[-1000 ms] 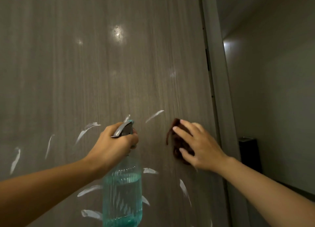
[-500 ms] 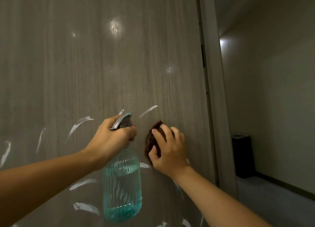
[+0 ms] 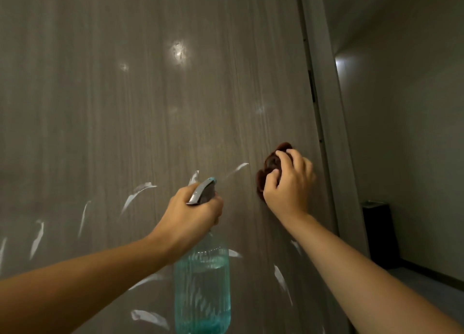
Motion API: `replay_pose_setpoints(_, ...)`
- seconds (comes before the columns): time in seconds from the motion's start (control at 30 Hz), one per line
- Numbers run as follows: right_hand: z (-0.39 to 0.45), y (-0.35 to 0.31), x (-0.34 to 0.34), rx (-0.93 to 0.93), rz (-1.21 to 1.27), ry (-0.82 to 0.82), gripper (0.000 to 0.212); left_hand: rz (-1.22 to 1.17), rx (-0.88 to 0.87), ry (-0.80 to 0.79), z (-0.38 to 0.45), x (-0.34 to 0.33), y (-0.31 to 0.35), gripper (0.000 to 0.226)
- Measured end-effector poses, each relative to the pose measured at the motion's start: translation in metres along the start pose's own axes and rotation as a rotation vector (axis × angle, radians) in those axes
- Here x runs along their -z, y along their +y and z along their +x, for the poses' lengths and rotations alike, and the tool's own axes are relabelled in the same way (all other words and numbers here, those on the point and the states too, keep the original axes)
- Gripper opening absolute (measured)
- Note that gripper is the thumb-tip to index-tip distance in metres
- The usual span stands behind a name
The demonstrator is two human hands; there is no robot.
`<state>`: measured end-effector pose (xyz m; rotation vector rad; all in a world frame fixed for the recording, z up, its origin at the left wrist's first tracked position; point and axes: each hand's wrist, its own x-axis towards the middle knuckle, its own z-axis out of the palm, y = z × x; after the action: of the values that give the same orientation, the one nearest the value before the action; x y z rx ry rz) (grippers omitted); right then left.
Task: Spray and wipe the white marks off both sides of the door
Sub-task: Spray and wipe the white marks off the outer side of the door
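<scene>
Up close, the grey wood-grain door (image 3: 150, 95) carries curved white marks (image 3: 136, 194); left hand (image 3: 190, 215) grip clamps the teal spray bottle (image 3: 202, 288), right hand (image 3: 291, 183) grip bunches a brown cloth (image 3: 270, 165) against it.

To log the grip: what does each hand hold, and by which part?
Left hand grips the spray bottle by its neck; right hand holds the bunched brown cloth.

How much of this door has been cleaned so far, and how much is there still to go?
The upper part of the door shows no white marks, though whether it was wiped is unclear. In hand: the right hand presses a brown cloth on the door while the left hand holds the spray bottle. Left: many white marks lower down, and the door's other side, not in view.
</scene>
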<state>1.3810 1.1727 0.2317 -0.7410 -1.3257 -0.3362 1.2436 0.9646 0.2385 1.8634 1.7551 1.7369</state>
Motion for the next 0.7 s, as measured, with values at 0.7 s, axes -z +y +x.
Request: replay_pose_setpoints(0.7, -0.021, -0.033, -0.019, 0.587, 0.127, 0.016, 0.028, -0.028, 0.016, 0.093, -0.003, 0.040, -0.018, 0.008)
